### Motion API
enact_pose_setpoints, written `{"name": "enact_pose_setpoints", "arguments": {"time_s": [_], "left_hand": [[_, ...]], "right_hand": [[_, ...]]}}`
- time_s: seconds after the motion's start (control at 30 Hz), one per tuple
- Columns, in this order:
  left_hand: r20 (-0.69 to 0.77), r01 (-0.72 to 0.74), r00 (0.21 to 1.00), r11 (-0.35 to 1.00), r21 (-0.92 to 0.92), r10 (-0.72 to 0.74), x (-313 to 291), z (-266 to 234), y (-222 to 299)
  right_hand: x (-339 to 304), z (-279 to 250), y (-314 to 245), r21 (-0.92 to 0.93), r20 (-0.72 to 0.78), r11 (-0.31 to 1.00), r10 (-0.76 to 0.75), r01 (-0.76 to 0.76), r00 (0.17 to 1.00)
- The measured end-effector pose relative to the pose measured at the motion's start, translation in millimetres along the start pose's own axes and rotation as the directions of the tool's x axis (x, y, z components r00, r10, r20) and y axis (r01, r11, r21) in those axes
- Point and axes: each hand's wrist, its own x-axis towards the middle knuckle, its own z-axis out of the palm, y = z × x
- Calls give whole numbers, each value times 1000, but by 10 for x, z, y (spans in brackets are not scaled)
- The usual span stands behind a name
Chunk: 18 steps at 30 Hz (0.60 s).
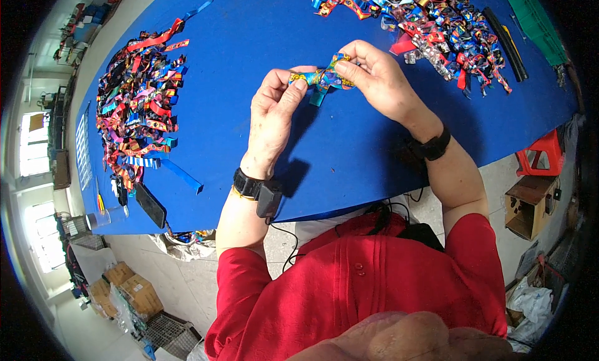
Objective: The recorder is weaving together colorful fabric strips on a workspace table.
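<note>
On the left, the left hand (272, 105) is closed in a pinch, thumb against fingers, on one end of a patterned ribbon piece (322, 78). The piece is held up over the middle of the blue table (231, 80), between the two hands, with a teal end hanging below it. To its right, the right hand (378, 80) pinches the other side, thumb over curled fingers. The step in hand looks like working the piece between the fingertips; whether it is knotted, folded or twisted I cannot tell. The next move seems to call for keeping both pinches firm while the band is straightened or drawn between them.

Counted from left to right: one clear bottle (106, 218) at the table's edge; one long left heap (140, 105) of ribbons, too tangled to count; one dark phone (151, 206) just beyond its near end; two hands, each with one black wristband, and one ribbon piece between them; one right heap (446, 33), likewise uncountable; one green tray (536, 24) at the far right; and, on the floor, one red stool (554, 151).
</note>
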Motion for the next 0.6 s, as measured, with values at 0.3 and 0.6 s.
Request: {"name": "enact_pose_setpoints", "arguments": {"time_s": [0.3, 0.6], "left_hand": [[55, -85, 994, 994, -69, 89, -25, 36, 24], [43, -172, 984, 983, -66, 175, -27, 22, 23]], "right_hand": [[-8, -4, 0, 86, -19, 995, 44, -42, 999], [-27, -14, -74, 178, 47, 983, 30, -38, 998]]}}
